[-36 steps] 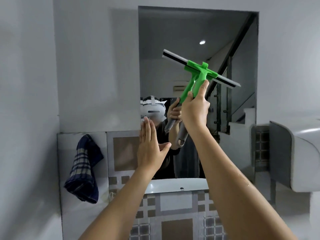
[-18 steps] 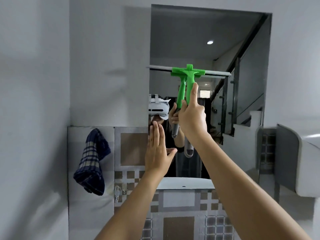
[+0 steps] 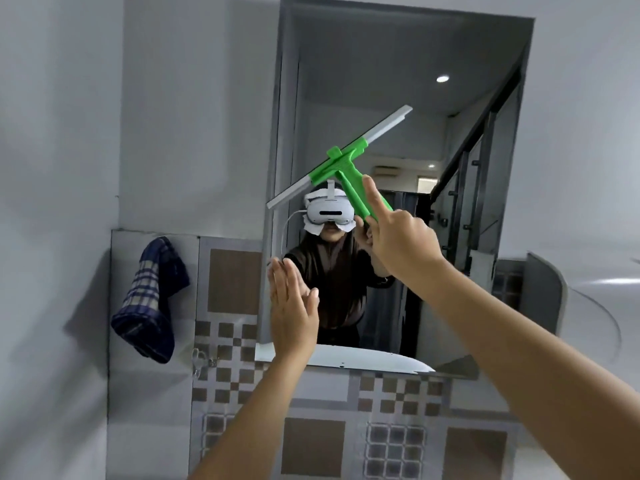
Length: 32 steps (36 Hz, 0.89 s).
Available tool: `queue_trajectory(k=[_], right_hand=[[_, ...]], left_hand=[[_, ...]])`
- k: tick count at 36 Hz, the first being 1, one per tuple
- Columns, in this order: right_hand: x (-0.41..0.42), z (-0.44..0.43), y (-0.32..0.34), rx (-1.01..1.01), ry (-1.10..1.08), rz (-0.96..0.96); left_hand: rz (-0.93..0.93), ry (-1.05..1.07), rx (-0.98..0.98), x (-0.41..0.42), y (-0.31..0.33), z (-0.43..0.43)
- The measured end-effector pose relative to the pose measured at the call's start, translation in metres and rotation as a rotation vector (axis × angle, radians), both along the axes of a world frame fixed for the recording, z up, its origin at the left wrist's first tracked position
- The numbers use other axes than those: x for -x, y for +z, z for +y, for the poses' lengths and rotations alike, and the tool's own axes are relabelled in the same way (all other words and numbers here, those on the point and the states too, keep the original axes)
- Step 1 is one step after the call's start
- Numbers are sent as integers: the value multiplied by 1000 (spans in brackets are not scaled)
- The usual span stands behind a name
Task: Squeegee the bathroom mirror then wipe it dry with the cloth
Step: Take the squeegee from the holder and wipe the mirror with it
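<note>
A rectangular mirror [image 3: 381,81] hangs on the grey wall. My right hand [image 3: 398,244] grips the handle of a green squeegee [image 3: 346,174], index finger stretched along it. Its grey blade lies against the glass at mid-height, tilted with the right end high and the left end low near the mirror's left edge. My left hand [image 3: 292,306] is flat with fingers together, at the mirror's lower left edge, holding nothing. A blue checked cloth [image 3: 149,299] hangs on the tiled wall to the left of the mirror.
Patterned brown and grey tiles [image 3: 311,427] cover the wall below the mirror. A white fixture [image 3: 588,306] juts out at the right. The mirror reflects a person in a headset, a staircase and the rim of a white basin.
The squeegee blade has gone from tilted right-end-down, through level, to tilted right-end-up, and sits lower on the glass. My view has shifted so the mirror looks larger and nearer.
</note>
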State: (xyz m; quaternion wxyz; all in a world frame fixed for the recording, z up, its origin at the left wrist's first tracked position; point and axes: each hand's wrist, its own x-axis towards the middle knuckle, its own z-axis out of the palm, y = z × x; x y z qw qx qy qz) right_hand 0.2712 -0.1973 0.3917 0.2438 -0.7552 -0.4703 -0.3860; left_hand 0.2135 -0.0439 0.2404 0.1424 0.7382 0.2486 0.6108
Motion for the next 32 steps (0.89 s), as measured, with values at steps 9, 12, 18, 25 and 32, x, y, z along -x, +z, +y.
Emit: queue_trajectory(k=[9, 12, 18, 25, 32], right_hand=[[-38, -42, 15, 144, -116, -180], [-46, -57, 8, 161, -110, -149], [-68, -80, -11, 149, -131, -85], [-72, -82, -24, 91, -119, -75], [-67, -84, -37, 38, -83, -31]], left_hand=[[14, 21, -57, 8, 0, 2], [23, 32, -46, 8, 1, 4], [28, 71, -70, 6, 3, 1], [47, 95, -68, 5, 3, 1], [45, 88, -82, 8, 3, -1]])
